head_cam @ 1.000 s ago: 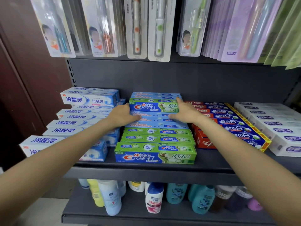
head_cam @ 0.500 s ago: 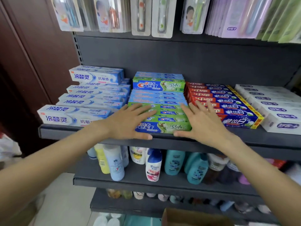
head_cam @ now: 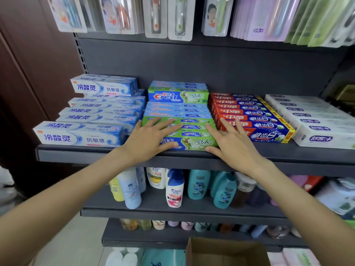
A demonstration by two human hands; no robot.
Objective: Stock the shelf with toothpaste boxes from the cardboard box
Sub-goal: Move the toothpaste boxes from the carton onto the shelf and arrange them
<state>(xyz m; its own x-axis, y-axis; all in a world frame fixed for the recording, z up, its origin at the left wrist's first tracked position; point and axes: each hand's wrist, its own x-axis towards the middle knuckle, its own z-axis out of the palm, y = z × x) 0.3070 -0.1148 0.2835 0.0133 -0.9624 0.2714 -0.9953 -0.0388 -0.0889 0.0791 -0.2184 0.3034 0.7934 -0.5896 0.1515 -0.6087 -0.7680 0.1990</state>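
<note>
Green and blue Crest toothpaste boxes (head_cam: 194, 131) lie stacked in the middle of the dark shelf (head_cam: 288, 154). My left hand (head_cam: 149, 139) rests flat on the front boxes at their left end, fingers straight, thumb against the front face. At the right end my right hand (head_cam: 232, 143) touches the same stack with spread fingers and its thumb at the lower front corner. Neither hand holds a box. The open cardboard box (head_cam: 226, 252) sits low on the floor below; its inside is dark.
White-blue toothpaste boxes (head_cam: 80, 135) fill the shelf's left, red-blue ones (head_cam: 249, 116) and white ones (head_cam: 317, 129) the right. Toothbrush packs (head_cam: 180, 16) hang above. Shampoo bottles (head_cam: 174, 187) stand on the shelf below. A brown wall (head_cam: 28, 73) is at the left.
Both hands have slid from the rear stack of Crest boxes forward to the front boxes at the shelf edge. My view has dropped and pulled back, bringing the cardboard box into sight.
</note>
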